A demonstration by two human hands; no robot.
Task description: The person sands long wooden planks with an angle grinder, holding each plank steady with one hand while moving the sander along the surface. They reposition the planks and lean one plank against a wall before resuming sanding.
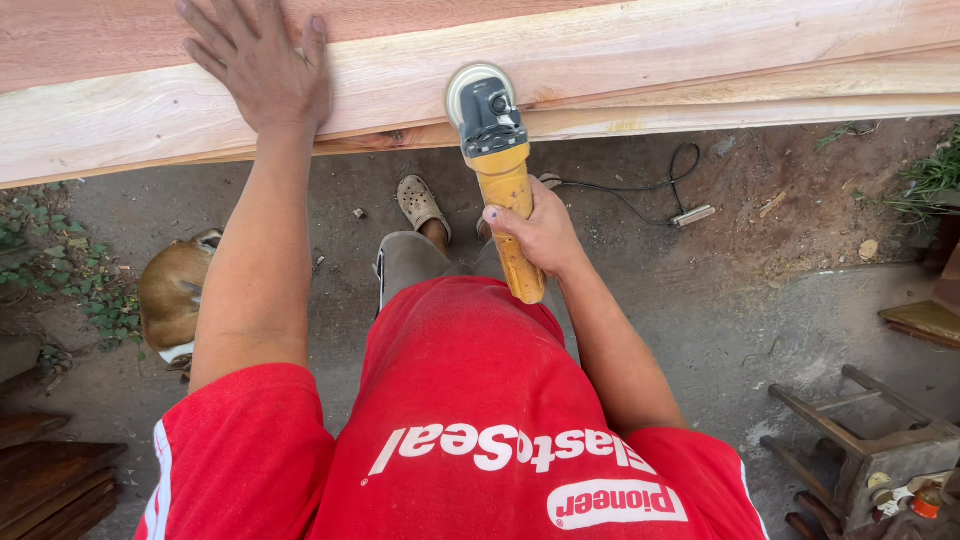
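Observation:
My left hand [262, 65] lies flat, fingers spread, on a long pale wooden plank [650, 55] that runs across the top of the view. My right hand [540, 232] grips the yellow handle of an angle grinder [497, 160]. Its dark head and round disc press on the plank's near edge, just right of my left hand. A black power cord [650, 180] trails on the ground under the plank.
A brown dog [175, 295] lies on the concrete at the left beside green weeds. Dark boards [50, 480] are stacked at the bottom left. A rusty metal stand [870, 440] sits at the bottom right. My foot in a clog [420, 203] is below the plank.

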